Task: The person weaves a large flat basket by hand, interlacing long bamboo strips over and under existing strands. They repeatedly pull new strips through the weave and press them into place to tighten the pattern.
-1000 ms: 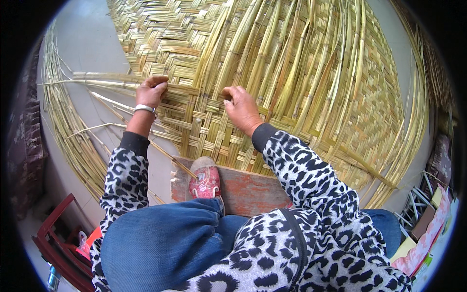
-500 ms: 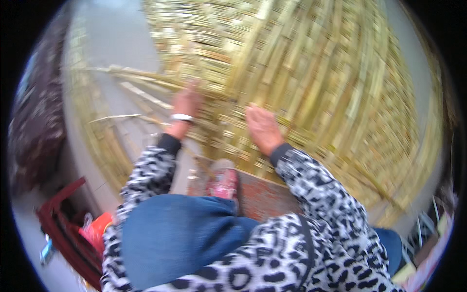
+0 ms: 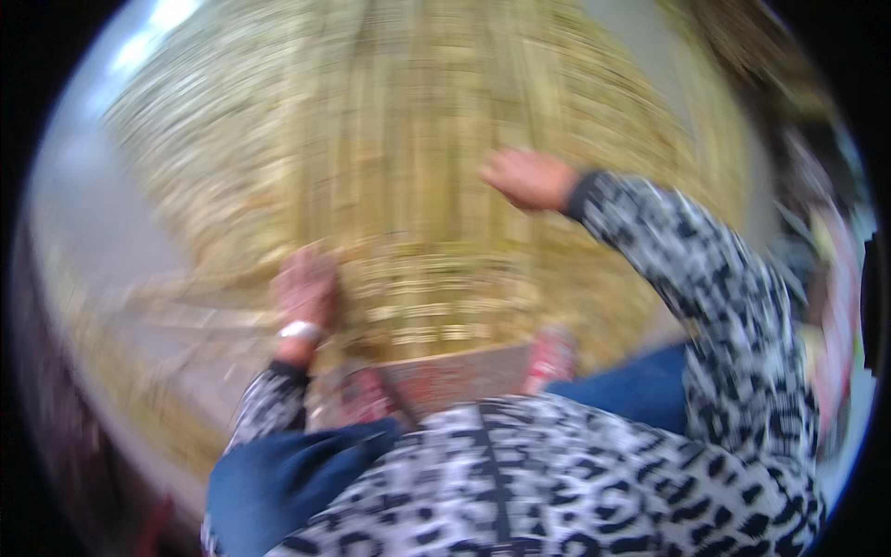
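A large woven mat of flat yellow-green strips (image 3: 408,176) spreads out in front of me, blurred by motion. My left hand (image 3: 308,290) lies on its near left part, palm down with the fingers stretched forward; a white band circles that wrist. Farther out and to the right, my right hand (image 3: 531,178) is over the mat with its fingers pointing left. Blur hides how those fingers are bent and whether they touch the strips. Loose strip ends (image 3: 176,316) stick out to the left of my left hand.
A worn board with reddish patches (image 3: 455,376) lies at the mat's near edge, between my two red shoes (image 3: 552,357). More strips (image 3: 121,399) lie on the grey floor (image 3: 139,232) at left. Blurred household items (image 3: 817,269) stand at the far right.
My view has swung to the right. My right hand has moved outward over the mat, away from my left hand. My left hand now lies lower in view, near the mat's left corner.
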Action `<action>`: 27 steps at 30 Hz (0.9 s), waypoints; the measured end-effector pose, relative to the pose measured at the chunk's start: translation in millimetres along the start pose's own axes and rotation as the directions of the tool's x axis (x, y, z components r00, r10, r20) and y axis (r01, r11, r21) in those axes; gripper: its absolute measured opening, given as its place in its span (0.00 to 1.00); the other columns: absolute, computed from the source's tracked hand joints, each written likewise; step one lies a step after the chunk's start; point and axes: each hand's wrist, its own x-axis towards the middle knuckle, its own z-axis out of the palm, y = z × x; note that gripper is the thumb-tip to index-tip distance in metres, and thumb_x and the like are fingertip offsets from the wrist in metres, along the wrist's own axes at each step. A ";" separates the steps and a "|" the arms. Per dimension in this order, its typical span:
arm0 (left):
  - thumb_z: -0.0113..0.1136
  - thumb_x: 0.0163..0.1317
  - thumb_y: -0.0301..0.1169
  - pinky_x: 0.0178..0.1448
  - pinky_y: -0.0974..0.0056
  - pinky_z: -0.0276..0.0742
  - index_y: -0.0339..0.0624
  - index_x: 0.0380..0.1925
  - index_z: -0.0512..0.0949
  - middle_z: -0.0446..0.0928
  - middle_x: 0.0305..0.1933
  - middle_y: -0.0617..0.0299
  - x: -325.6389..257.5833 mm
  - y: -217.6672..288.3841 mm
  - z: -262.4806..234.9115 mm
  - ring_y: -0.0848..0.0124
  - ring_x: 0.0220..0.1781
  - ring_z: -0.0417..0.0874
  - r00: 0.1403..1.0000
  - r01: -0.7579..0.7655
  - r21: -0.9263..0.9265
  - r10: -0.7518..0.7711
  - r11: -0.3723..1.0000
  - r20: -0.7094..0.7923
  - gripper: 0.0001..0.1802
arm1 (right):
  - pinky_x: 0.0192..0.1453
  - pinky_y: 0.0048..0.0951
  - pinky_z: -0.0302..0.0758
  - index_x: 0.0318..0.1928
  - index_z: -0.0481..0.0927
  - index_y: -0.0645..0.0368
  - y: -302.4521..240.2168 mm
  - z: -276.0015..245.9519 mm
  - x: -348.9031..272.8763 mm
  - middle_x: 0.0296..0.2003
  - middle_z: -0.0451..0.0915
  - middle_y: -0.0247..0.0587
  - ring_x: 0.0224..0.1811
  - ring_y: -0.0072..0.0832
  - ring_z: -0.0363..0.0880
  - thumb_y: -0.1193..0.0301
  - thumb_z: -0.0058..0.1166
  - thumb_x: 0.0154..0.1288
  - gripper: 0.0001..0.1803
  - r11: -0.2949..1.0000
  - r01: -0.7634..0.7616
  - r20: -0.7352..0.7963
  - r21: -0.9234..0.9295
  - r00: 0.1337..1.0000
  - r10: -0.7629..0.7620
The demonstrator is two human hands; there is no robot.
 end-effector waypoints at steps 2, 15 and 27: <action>0.61 0.59 0.40 0.63 0.45 0.68 0.62 0.61 0.72 0.66 0.69 0.55 4.5 -0.9 -9.3 0.50 0.70 0.65 0.996 0.017 -0.033 -0.020 0.999 -0.088 0.27 | 0.47 0.50 0.79 0.38 0.79 0.61 69.8 -15.9 -57.6 0.38 0.81 0.54 0.44 0.52 0.81 0.73 0.50 0.60 0.08 0.982 -0.185 0.086 0.040 0.980 0.181; 0.66 0.59 0.35 0.76 0.48 0.57 0.45 0.64 0.72 0.60 0.75 0.47 9.5 -16.5 -92.8 0.46 0.76 0.58 0.918 -0.099 -0.072 0.119 0.992 0.378 0.31 | 0.45 0.41 0.80 0.38 0.85 0.61 123.0 296.7 -459.4 0.34 0.86 0.51 0.37 0.41 0.85 0.62 0.61 0.59 0.15 -0.490 -0.314 0.459 0.813 -0.171 0.872; 0.60 0.61 0.25 0.67 0.52 0.70 0.33 0.57 0.74 0.75 0.59 0.44 126.8 46.9 -283.3 0.47 0.62 0.76 0.929 -0.174 -0.239 0.240 0.955 0.283 0.23 | 0.33 0.42 0.78 0.40 0.83 0.68 177.9 309.0 -494.4 0.31 0.82 0.46 0.34 0.35 0.83 0.64 0.65 0.54 0.19 -0.445 0.346 0.564 0.826 -0.507 0.652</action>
